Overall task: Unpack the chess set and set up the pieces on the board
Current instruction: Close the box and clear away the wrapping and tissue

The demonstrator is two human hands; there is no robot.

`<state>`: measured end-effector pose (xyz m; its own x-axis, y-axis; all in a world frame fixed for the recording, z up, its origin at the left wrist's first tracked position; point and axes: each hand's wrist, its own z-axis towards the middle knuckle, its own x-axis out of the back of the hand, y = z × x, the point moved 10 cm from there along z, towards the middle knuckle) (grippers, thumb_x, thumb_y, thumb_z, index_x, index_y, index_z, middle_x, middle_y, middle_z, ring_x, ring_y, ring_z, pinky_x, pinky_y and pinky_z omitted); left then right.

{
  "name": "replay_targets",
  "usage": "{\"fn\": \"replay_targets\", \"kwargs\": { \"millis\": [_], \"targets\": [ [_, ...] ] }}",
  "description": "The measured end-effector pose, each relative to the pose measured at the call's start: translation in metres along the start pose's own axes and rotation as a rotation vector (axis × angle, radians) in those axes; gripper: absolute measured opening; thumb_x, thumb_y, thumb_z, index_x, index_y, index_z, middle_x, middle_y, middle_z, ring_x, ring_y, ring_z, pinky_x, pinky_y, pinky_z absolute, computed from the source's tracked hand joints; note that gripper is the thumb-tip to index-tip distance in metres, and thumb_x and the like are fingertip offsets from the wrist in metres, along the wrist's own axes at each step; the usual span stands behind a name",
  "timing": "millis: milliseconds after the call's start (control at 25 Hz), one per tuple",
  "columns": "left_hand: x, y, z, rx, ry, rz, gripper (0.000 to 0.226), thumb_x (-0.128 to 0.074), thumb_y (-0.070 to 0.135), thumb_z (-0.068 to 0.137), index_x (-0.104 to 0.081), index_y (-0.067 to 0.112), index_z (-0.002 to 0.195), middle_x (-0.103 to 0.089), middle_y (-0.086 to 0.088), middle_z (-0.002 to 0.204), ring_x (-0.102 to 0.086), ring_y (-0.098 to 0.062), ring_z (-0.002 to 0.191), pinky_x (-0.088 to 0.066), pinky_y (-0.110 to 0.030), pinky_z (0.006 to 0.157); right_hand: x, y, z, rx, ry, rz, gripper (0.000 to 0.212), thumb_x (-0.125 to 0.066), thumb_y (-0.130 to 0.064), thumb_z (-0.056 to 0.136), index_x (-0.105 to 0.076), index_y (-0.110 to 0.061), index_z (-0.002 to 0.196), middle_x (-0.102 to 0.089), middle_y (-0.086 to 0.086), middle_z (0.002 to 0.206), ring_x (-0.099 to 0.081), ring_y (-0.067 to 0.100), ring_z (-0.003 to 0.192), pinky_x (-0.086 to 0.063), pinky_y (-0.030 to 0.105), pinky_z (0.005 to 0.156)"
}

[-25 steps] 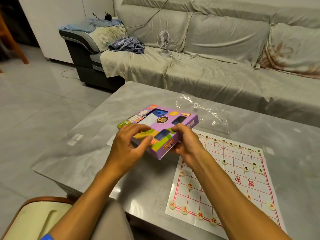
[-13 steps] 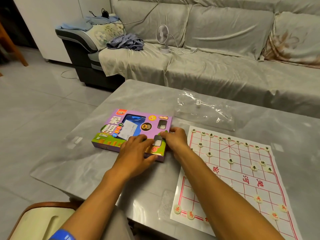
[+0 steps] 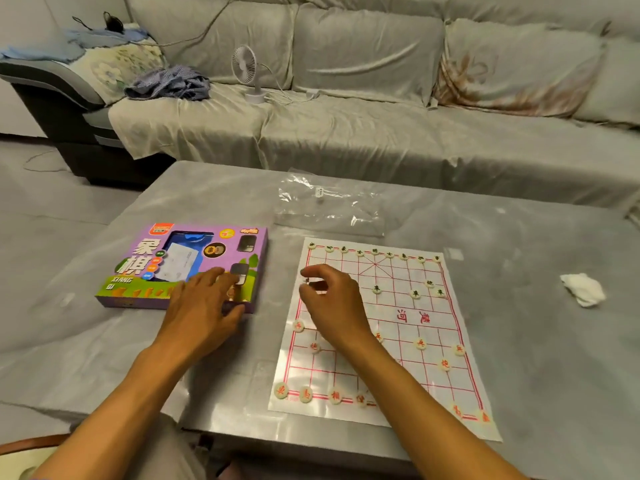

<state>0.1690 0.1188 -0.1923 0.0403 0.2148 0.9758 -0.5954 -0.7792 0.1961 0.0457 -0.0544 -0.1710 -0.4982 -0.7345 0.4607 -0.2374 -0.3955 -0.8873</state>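
Observation:
The purple chess set box (image 3: 145, 265) lies flat on the grey table, left of the board. My left hand (image 3: 204, 306) rests on its near right corner, fingers straight on the lid and thumb against the front edge. The paper board (image 3: 398, 323) with its red grid lies to the right, with round cream pieces along the far row (image 3: 375, 251), the near row (image 3: 306, 393) and in between. My right hand (image 3: 332, 299) hovers over the board's left side, fingers curled, thumb and forefinger pinching a small chess piece (image 3: 307, 280) that is mostly hidden.
A crumpled clear plastic bag (image 3: 329, 206) lies on the table beyond the board. A white tissue (image 3: 583, 289) sits at the right. Behind the table stands a grey sofa with a small white fan (image 3: 247, 69) and clothes on it. The table's near edge runs just below the board.
The box came down from my hands and now lies flat on the table. My right hand left the box and moved right onto the board. My left hand stays on the box.

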Motion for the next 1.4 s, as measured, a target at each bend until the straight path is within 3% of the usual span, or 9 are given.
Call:
{"fn": "replay_targets", "kwargs": {
  "millis": [120,200,360,440,560,760,1040,1240,1400],
  "targets": [
    [0.011,0.033,-0.016,-0.066,0.076,-0.157,0.045,-0.064,0.039,0.086,-0.057,0.021,0.126,-0.056,-0.004,0.132,-0.051,-0.023,0.117,-0.044,-0.037,0.093,0.056,0.026,-0.034,-0.006,0.074,-0.018,0.023,-0.058,-0.023,0.093,-0.064,-0.027,0.115,-0.062,-0.013,0.118,-0.057,-0.002,0.099,-0.043,0.004,0.077],
    [-0.001,0.052,-0.032,-0.050,0.016,-0.272,0.039,-0.064,0.036,0.086,-0.058,0.026,0.123,-0.059,0.001,0.126,-0.055,-0.020,0.111,-0.047,-0.033,0.087,0.093,0.041,-0.056,-0.009,0.110,-0.032,0.020,-0.058,-0.022,0.094,-0.064,-0.027,0.112,-0.062,-0.015,0.113,-0.057,-0.004,0.095,-0.043,0.003,0.074],
    [-0.036,0.079,-0.047,0.030,-0.131,-0.403,0.035,-0.058,0.043,0.090,-0.055,0.032,0.123,-0.059,0.007,0.124,-0.059,-0.015,0.106,-0.051,-0.034,0.086,0.167,0.076,-0.085,-0.028,0.233,-0.153,0.015,-0.058,-0.022,0.094,-0.066,-0.024,0.106,-0.063,-0.013,0.109,-0.060,0.003,0.092,-0.049,0.013,0.079],
    [-0.043,0.089,-0.046,0.019,-0.109,-0.403,0.031,-0.059,0.042,0.089,-0.058,0.031,0.118,-0.061,0.005,0.122,-0.057,-0.011,0.100,-0.050,-0.030,0.084,0.203,0.102,-0.092,-0.097,0.288,-0.251,0.013,-0.056,-0.026,0.095,-0.064,-0.024,0.105,-0.064,-0.010,0.108,-0.060,0.008,0.090,-0.051,0.018,0.072],
    [-0.051,0.096,-0.045,-0.034,-0.086,-0.319,0.032,-0.060,0.042,0.088,-0.060,0.031,0.118,-0.058,0.006,0.126,-0.052,-0.013,0.108,-0.047,-0.032,0.090,0.236,0.145,-0.097,-0.221,0.302,-0.401,0.013,-0.055,-0.030,0.096,-0.059,-0.023,0.105,-0.063,-0.006,0.106,-0.055,0.009,0.086,-0.044,0.018,0.068],
    [-0.053,0.097,-0.042,-0.072,-0.100,-0.266,0.041,-0.057,0.043,0.090,-0.054,0.030,0.129,-0.051,0.007,0.137,-0.045,-0.017,0.122,-0.043,-0.038,0.100,0.232,0.183,-0.097,-0.211,0.219,-0.420,0.022,-0.058,-0.031,0.094,-0.061,-0.021,0.114,-0.060,-0.002,0.117,-0.055,0.009,0.095,-0.045,0.020,0.078],
    [-0.060,0.094,-0.043,-0.056,-0.138,-0.142,0.053,-0.044,0.049,0.095,-0.034,0.033,0.144,-0.032,0.008,0.152,-0.028,-0.019,0.137,-0.029,-0.043,0.110,0.211,0.185,-0.095,-0.134,0.118,-0.695,0.044,-0.044,-0.055,0.093,-0.052,-0.036,0.133,-0.046,-0.013,0.097,-0.055,0.008,0.081,-0.041,0.013,0.059],
    [-0.056,0.093,-0.044,-0.061,-0.125,-0.200,0.050,-0.040,0.049,0.095,-0.037,0.033,0.143,-0.037,0.009,0.149,-0.032,-0.017,0.135,-0.029,-0.042,0.109,0.211,0.182,-0.091,-0.109,0.112,-0.705,0.043,-0.045,-0.052,0.094,-0.053,-0.035,0.133,-0.045,-0.013,0.094,-0.052,0.006,0.076,-0.037,0.013,0.057],
    [-0.054,0.094,-0.045,-0.056,-0.113,-0.225,0.046,-0.039,0.046,0.096,-0.041,0.031,0.139,-0.043,0.008,0.145,-0.035,-0.018,0.134,-0.030,-0.042,0.109,0.211,0.183,-0.093,-0.101,0.134,-0.704,0.042,-0.045,-0.049,0.094,-0.054,-0.034,0.132,-0.046,-0.013,0.095,-0.054,0.009,0.078,-0.044,0.016,0.060]
  ]
}}
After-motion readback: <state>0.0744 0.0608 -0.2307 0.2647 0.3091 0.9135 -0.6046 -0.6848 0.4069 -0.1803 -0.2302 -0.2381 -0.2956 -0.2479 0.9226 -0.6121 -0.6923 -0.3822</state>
